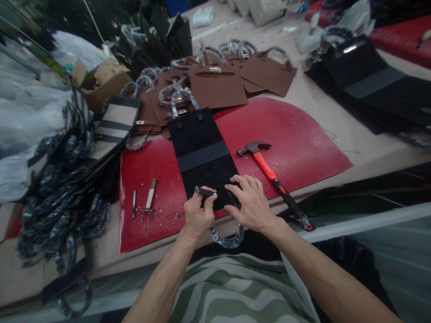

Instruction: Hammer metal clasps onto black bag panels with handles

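A black bag panel [198, 134] lies open on the red mat, with a plastic-wrapped handle at each end. My left hand [200, 213] is closed around a short dark rod-shaped tool, apparently a punch [204, 192], held tilted over the panel's near part. My right hand [251, 199] rests on the near right edge of that panel with its fingers spread, by the base of the near handle [229, 240]. To the right of it lies a claw hammer [264, 166] with an orange and black grip. What lies under the fingertips is hidden.
The red mat [286, 134] also bears a pronged metal tool [150, 199] and a small metal rod [134, 204]. Brown bag pieces [218, 87] lie behind. Wrapped black handles and panels [67, 175] pile up on the left; more black panels [373, 80] lie at right.
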{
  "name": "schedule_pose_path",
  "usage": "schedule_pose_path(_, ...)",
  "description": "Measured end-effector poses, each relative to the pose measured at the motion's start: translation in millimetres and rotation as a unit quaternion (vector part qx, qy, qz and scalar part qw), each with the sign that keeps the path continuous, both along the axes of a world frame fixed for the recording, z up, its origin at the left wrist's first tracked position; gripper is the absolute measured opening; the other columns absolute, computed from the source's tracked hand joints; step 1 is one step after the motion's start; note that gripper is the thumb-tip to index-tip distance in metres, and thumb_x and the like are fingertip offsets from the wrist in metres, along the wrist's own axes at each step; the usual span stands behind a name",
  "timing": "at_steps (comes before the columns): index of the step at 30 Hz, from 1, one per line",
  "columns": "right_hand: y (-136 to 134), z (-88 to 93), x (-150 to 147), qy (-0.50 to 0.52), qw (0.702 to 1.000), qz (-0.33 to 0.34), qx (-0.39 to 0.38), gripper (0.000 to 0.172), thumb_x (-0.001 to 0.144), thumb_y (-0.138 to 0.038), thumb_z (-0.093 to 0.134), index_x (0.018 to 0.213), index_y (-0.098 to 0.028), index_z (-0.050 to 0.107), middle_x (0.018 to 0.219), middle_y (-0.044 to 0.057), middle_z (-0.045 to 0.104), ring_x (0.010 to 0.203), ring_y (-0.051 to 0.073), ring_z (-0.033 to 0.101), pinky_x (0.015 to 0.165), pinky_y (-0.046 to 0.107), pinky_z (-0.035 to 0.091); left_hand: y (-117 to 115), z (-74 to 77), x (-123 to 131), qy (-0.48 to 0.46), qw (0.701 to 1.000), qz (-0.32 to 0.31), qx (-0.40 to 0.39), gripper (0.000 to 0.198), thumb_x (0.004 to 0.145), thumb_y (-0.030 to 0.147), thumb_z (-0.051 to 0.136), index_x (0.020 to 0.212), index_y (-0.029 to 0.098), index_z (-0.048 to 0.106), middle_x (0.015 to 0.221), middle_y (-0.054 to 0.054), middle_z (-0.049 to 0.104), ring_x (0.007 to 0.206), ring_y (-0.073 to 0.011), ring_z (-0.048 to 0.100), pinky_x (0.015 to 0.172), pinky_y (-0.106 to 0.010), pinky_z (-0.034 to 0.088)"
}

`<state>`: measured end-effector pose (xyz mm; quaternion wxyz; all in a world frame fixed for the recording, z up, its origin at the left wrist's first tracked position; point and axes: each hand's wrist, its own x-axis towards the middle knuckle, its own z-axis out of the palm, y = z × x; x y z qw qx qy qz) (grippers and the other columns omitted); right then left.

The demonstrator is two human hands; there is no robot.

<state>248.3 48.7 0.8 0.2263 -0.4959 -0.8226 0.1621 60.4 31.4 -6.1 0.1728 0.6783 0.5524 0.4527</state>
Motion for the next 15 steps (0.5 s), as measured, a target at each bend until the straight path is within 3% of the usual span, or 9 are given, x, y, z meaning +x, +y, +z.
schedule_pose_path(7,-1,-1.4,0,0.023,1.0,0.002,-0.006,0.051,0.077,-0.038,0.075,0.123,-0.02,0.062,0.134,0.012,0.052,0.124,0.034,0.042,0.104,0.05,0.033,2,4.4,1,0.032,0.999,-0.028,0.0,0.011,0.091,0.018,0.054,0.096,0.019,0.063,0.091,-0.005,0.072,0.082,-0.0177,0.071,0.074,-0.026,0.057)
schedule_pose_path(11,5,3.5,16,0.137,0.99,0.023,0.008,0.042,0.084,-0.038,0.066,0.121,-0.018,0.06,0.129,0.013,0.055,0.121,0.03,0.049,0.103,0.046,0.039,3,3.0,-1,0.042,0.998,-0.048,-0.001,0.011,0.091,0.018,0.053,0.098,0.02,0.062,0.093,-0.005,0.072,0.084,-0.018,0.071,0.077,-0.027,0.056)
schedule_pose_path(13,9,8.8,31,0.158,0.986,-0.019,0.045,0.035,0.087,-0.032,0.062,0.118,-0.016,0.059,0.124,0.014,0.057,0.119,0.028,0.051,0.103,0.044,0.041,4,2.6,-2,0.042,0.997,-0.057,-0.001,0.011,0.09,0.017,0.054,0.098,0.02,0.061,0.092,-0.004,0.072,0.083,-0.0176,0.071,0.076,-0.026,0.056)
schedule_pose_path(15,12,13.9,48,0.102,0.988,-0.088,0.075,0.031,0.086,-0.028,0.061,0.113,-0.014,0.06,0.121,0.017,0.058,0.115,0.031,0.052,0.1,0.046,0.043,5,2.7,-3,0.044,0.997,-0.065,-0.001,0.01,0.09,0.017,0.054,0.098,0.02,0.061,0.091,-0.004,0.072,0.08,-0.0172,0.07,0.073,-0.026,0.055)
